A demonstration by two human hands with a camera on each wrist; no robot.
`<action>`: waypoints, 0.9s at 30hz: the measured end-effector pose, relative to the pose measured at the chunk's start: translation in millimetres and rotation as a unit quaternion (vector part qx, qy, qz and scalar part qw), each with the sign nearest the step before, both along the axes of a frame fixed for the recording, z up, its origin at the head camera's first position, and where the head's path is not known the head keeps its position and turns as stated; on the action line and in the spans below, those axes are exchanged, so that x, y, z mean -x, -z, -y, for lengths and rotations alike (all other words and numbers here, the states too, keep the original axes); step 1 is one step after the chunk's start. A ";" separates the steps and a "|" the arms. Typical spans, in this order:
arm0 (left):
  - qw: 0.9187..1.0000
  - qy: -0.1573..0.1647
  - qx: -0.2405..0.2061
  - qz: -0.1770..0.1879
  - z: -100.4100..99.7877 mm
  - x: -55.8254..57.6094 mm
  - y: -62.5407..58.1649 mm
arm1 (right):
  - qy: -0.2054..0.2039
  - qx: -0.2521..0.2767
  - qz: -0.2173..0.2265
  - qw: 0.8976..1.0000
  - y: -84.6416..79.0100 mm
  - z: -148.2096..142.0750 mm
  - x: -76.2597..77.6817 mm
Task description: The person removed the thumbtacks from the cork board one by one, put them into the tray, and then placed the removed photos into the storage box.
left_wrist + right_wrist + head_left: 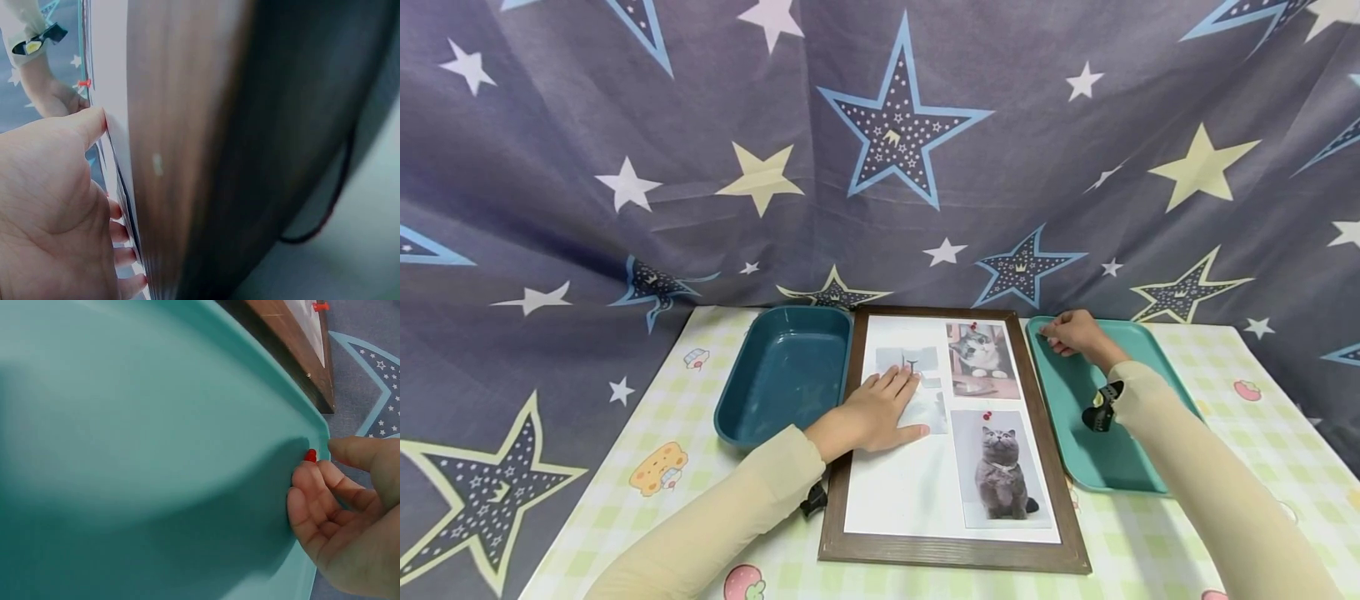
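My left hand (876, 412) lies spread with its palm down on the white board (895, 500), which has a brown wooden frame (955, 550). Its fingers cover parts of a pale picture (895, 358) and another pale picture (936, 408) below it. Over the far left corner of the green tray (1120, 467), my right hand (1075, 332) reaches down with bent fingers. Right at its fingertips is a red push pin (310, 455); the thumb stands apart from the fingers. Two cat photos, one of a grey-and-white cat (981, 358) and one of a grey cat (1002, 475), line the board's right side.
A dark teal bin (782, 375) stands left of the board. Red push pins show at the top of both cat photos, one being the upper pin (973, 327). Beneath everything is a checked tablecloth (662, 533), with a star-patterned curtain (700, 125) behind.
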State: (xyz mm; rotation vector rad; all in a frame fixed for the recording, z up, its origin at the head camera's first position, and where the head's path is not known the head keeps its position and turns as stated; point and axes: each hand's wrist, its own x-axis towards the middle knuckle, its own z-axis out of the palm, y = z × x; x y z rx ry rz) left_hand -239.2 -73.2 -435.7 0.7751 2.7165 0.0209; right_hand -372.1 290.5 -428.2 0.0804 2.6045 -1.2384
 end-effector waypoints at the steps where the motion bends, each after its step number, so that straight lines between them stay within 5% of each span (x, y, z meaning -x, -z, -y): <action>1: 1.000 0.000 0.000 0.000 -0.1 0.0 -0.2 | -0.002 0.002 0.000 1.000 -0.8 -0.3 -0.6; 17: 1.000 -0.005 -0.002 0.006 -0.2 0.6 0.3 | -0.024 0.014 0.017 0.999 -11.7 8.0 -5.9; 27: 1.000 -0.005 -0.010 0.006 0.1 1.0 2.0 | 0.002 0.095 -0.013 0.995 -20.1 15.6 -9.1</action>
